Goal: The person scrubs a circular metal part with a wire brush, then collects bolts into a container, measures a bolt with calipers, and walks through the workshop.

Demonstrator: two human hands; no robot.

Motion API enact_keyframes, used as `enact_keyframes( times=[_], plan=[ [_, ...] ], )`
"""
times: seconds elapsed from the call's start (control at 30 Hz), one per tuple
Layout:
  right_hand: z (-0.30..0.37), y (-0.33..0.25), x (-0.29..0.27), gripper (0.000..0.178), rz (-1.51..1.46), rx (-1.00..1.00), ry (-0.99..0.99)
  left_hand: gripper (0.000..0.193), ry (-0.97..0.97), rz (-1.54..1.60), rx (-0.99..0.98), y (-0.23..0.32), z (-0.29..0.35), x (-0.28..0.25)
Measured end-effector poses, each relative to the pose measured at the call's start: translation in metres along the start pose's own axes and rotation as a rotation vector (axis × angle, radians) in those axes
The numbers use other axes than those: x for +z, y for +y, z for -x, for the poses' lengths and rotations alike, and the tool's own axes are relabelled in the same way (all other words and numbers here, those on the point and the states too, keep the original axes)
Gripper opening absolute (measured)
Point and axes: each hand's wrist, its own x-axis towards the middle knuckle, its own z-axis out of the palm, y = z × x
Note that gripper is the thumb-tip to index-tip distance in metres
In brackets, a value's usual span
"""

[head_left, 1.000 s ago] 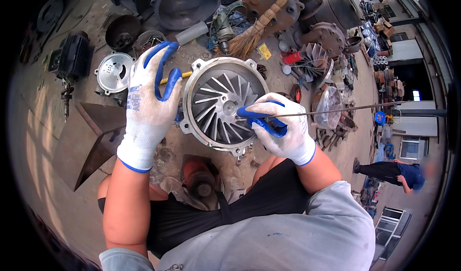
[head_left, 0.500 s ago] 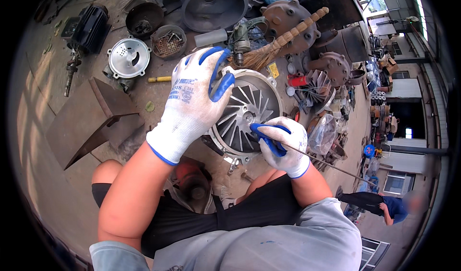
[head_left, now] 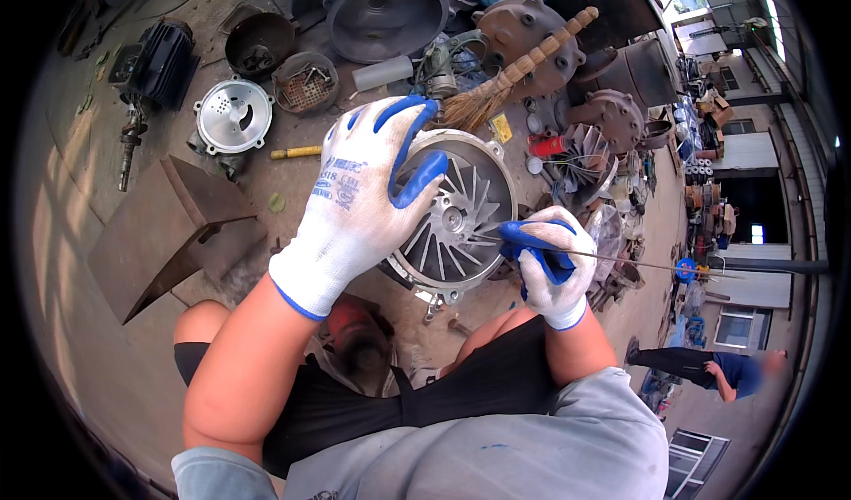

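A silver finned impeller (head_left: pixel 454 220) sits inside a round metal housing (head_left: pixel 493 165) in front of me. My left hand (head_left: pixel 363 167), in a white glove with blue fingertips, is over the housing's left side. Its thumb and fingers are apart with nothing between them; whether the palm touches the rim is hidden. My right hand (head_left: pixel 557 265), gloved alike, is closed around a thin metal rod (head_left: pixel 634 261) just off the housing's right edge. The rod sticks out to the right, its other end hidden by my fingers.
Beyond the housing lie a straw broom (head_left: pixel 523 67) and an electric drill (head_left: pixel 439 66). A yellow-handled tool (head_left: pixel 295 152), a silver perforated disc (head_left: pixel 233 115), a bent steel plate (head_left: pixel 160 230) and a motor (head_left: pixel 164 61) are at left. A person (head_left: pixel 700 369) stands at far right.
My right hand has drawn right with the rod, away from the impeller to beyond the housing's edge. My left hand has shifted slightly right and stays spread.
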Motion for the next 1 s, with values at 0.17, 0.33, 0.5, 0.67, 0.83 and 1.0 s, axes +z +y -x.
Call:
enact_keyframes(
  times=[0.17,0.33,0.5,0.67,0.83,1.0],
  plan=[
    [-0.006,0.001,0.010,0.039,-0.028,-0.043,-0.052,0.058,-0.026,0.020,-0.022,0.001,0.004,0.003],
    [-0.008,0.002,0.016,0.042,-0.046,0.032,-0.120,0.055,-0.014,0.060,-0.057,0.002,0.002,0.004],
    [-0.012,-0.002,0.027,0.046,0.056,-0.079,-0.207,0.054,0.044,0.046,-0.038,-0.002,0.001,0.004],
    [0.007,-0.008,-0.004,0.038,0.070,-0.177,0.058,0.051,0.098,0.033,-0.023,-0.005,-0.001,0.005],
    [0.006,-0.003,0.001,0.032,-0.179,0.110,0.071,0.048,0.100,0.043,-0.013,0.000,-0.006,0.003],
    [-0.001,0.002,0.006,0.032,-0.077,0.050,-0.053,0.048,0.086,0.043,-0.042,-0.004,-0.005,0.005]
  ],
)
